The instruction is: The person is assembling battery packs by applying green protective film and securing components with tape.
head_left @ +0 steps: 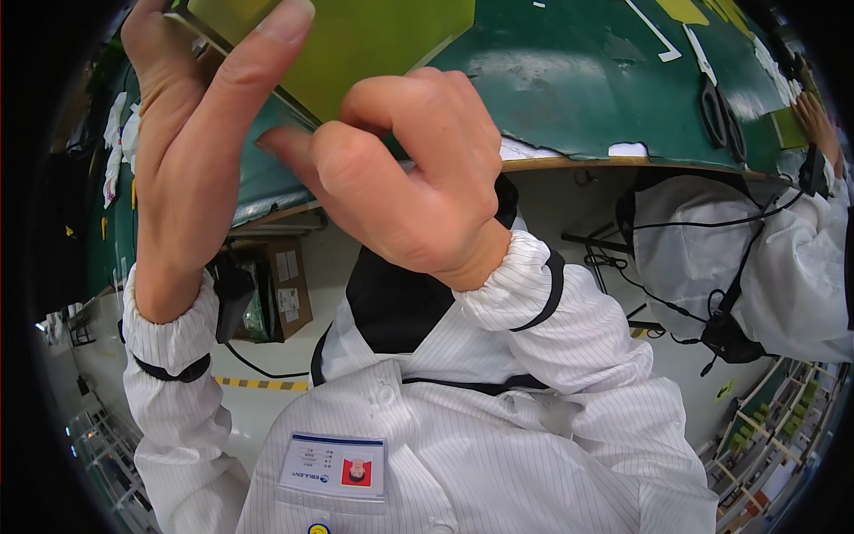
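A flat yellow-green panel (382, 49) with a thin, straight edge is held up tilted above the table at the top. My left hand (191, 133) grips it at its left side, the thumb lying along the edge and the other fingers partly out of view. At the panel's near corner is my right hand (409, 169), its fingers curled over the corner and its thumb stretched out below the edge. What lies right under those curled fingers is hidden.
Black-handled scissors (719, 111) lie on the green table mat (569, 89), near a white strip (656, 36). The mat's front edge (556, 160) is torn. A co-worker's hand (818, 125) and sleeve are at far right. A cardboard box (289, 289) stands below the table.
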A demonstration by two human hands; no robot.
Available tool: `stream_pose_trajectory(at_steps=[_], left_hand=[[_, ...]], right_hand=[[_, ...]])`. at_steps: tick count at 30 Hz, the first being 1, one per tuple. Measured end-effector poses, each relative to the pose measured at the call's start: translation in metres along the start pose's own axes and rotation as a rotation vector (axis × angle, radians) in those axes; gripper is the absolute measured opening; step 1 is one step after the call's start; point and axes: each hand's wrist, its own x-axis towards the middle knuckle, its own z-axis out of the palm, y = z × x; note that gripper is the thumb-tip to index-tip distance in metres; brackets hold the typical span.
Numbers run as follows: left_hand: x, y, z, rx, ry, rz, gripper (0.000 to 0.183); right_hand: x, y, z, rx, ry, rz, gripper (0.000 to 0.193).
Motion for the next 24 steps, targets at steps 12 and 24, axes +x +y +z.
stream_pose_trajectory(at_steps=[12,24], left_hand=[[0.0,-0.003,-0.009,0.058,-0.095,0.007,0.056],[0.0,0.001,0.002,-0.007,0.043,-0.011,0.056]], right_hand=[[0.004,-0.003,0.001,-0.035,0.021,0.037,0.021],[0.004,-0.004,0.004,-0.061,0.028,0.06,0.019]])
